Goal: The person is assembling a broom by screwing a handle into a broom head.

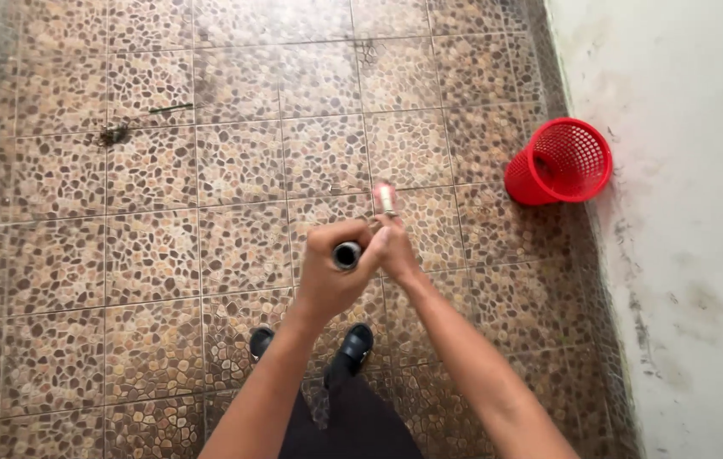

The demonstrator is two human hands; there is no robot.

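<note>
My left hand (330,270) is wrapped around the top of a pole-like handle (347,254), whose round dark end faces the camera. My right hand (395,248) grips the same handle just beyond and to the right of the left hand. A small pale blurred object (387,199) shows just past my right hand's fingers; what it is cannot be told. The rest of the handle is hidden below my hands. My feet in dark shoes (355,346) stand on the floor beneath.
The floor (157,255) is brown pebble-pattern tile. A red mesh basket (561,161) lies tipped against a stained white wall (684,212) at right. Small bits of debris (113,132) lie at the upper left.
</note>
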